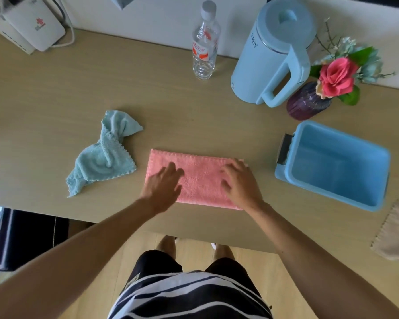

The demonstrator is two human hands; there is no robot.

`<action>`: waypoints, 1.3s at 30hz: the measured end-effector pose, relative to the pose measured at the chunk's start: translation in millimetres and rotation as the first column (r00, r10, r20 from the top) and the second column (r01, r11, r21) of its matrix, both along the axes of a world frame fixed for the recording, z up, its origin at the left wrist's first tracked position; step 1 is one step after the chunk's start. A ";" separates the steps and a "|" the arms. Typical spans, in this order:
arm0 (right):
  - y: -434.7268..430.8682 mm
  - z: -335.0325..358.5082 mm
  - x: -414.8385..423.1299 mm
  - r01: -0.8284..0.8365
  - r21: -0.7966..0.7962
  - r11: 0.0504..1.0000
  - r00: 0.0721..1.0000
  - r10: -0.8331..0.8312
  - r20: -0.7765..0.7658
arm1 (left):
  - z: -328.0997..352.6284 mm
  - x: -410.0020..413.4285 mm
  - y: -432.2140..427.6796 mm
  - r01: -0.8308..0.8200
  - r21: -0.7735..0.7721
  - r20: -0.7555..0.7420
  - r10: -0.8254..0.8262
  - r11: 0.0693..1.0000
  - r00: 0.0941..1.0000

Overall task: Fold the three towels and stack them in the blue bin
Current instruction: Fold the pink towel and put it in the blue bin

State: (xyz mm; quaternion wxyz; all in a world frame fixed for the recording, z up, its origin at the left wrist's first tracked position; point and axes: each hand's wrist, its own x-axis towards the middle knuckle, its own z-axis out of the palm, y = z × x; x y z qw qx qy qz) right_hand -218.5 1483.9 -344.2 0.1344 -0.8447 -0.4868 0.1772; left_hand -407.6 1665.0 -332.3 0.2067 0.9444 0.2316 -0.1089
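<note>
Left hand [162, 188] flat on the left end of the pink towel [198, 178], fingers spread and pointing away from the body, palm down, grasping nothing. Right hand [240, 183] on the right end of the same towel, fingers slightly curled and pressing on the cloth, also not clenched. Both forearms stretched forward over the near edge of the table [55, 107].

Pink towel lying as a long rectangle near the front middle of the table. Light blue towel [104, 153] crumpled to the left, apart from it. Beige towel [396, 233] at the right edge, partly out of view. Blue bin [286, 176] to the right, upright, nothing visible inside. Farther back: clear bottle [204, 42], blue kettle [272, 56], purple vase [306, 102] with flowers, white wall behind. Wooden floor below.
</note>
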 end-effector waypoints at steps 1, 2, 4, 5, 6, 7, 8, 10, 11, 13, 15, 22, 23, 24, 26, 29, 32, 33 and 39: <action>-3.8 -2.4 -3.9 -0.023 -0.052 0.998 1.000 0.023 -0.005 | -3.8 -4.6 -10.7 -0.001 -0.017 -0.049 0.000 1.000 0.999; -8.1 -3.7 -7.0 -0.020 -0.089 0.996 1.000 0.019 -0.013 | -8.0 -7.9 -19.3 -0.009 -0.016 -0.090 0.007 1.000 0.996; -15.9 -3.6 -12.7 0.014 -0.114 0.993 1.000 -0.016 -0.011 | -12.5 -8.6 -29.3 -0.008 0.028 -0.119 0.011 1.000 0.993; -19.1 -3.1 -16.1 0.032 -0.121 0.992 0.999 -0.032 0.004 | -14.2 -5.5 -30.1 0.007 0.061 -0.120 0.000 0.998 0.993; -21.8 -2.4 -20.1 0.050 -0.130 0.990 0.999 -0.048 0.023 | -16.5 -0.8 -28.9 0.026 0.090 -0.125 -0.015 0.996 0.992; -24.3 -1.0 -25.6 0.069 -0.143 0.987 0.997 -0.064 0.038 | -18.8 5.1 -26.1 0.043 0.102 -0.138 -0.029 0.994 0.990; -26.6 -0.4 -32.0 0.088 -0.154 0.984 0.996 -0.082 0.046 | -21.6 12.1 -21.7 0.060 0.097 -0.154 -0.045 0.993 0.987; -31.7 2.3 -46.6 0.105 -0.169 0.980 0.994 -0.101 0.030 | -27.0 29.5 -12.2 0.123 0.098 -0.205 -0.101 0.988 0.974; -33.8 4.3 -54.7 0.093 -0.172 0.981 0.996 -0.094 0.004 | -27.5 37.4 -9.1 0.165 0.111 -0.227 -0.137 0.980 0.964; -37.5 8.3 -71.3 0.020 -0.164 0.986 0.995 -0.035 -0.092 | -27.5 46.3 -7.8 0.252 0.154 -0.239 -0.211 0.956 0.948; -41.7 10.5 -87.3 -0.084 -0.152 0.985 0.980 0.054 -0.189 | -27.2 43.4 -9.7 0.307 0.175 -0.203 -0.271 0.936 0.941; -59.8 -10.4 -96.2 -0.299 -0.122 0.947 0.954 0.291 -0.076 | -21.9 -18.8 -30.5 0.522 0.210 -0.008 -0.533 0.827 0.846; -60.7 -11.2 -93.1 -0.301 -0.115 0.947 0.953 0.298 -0.045 | -23.1 -27.9 -31.1 0.539 0.189 -0.015 -0.546 0.821 0.838; -61.4 -13.1 -90.2 -0.301 -0.097 0.949 0.953 0.301 -0.008 | -23.5 -34.9 -31.3 0.541 0.172 -0.025 -0.546 0.823 0.838; -59.8 -15.3 -85.8 -0.293 -0.065 0.954 0.953 0.297 0.055 | -22.4 -42.6 -31.1 0.524 0.137 -0.038 -0.524 0.841 0.851; -52.3 -13.7 -81.4 -0.253 -0.042 0.967 0.964 0.255 0.068 | -16.3 -43.9 -30.7 0.496 0.081 -0.044 -0.494 0.864 0.868; -39.6 -4.4 -80.7 -0.146 -0.021 0.989 0.989 0.146 -0.019 | -13.5 -48.3 -25.8 0.508 0.020 -0.065 -0.506 0.861 0.860; -35.8 -0.9 -79.9 -0.081 -0.025 0.996 0.994 0.079 -0.073 | -13.1 -48.5 -24.7 0.515 0.007 -0.087 -0.512 0.857 0.854; -29.2 18.6 -77.9 0.097 -0.031 0.995 0.877 -0.100 -0.470 | -10.7 -48.2 -36.2 0.337 -0.042 0.070 -0.334 0.941 0.940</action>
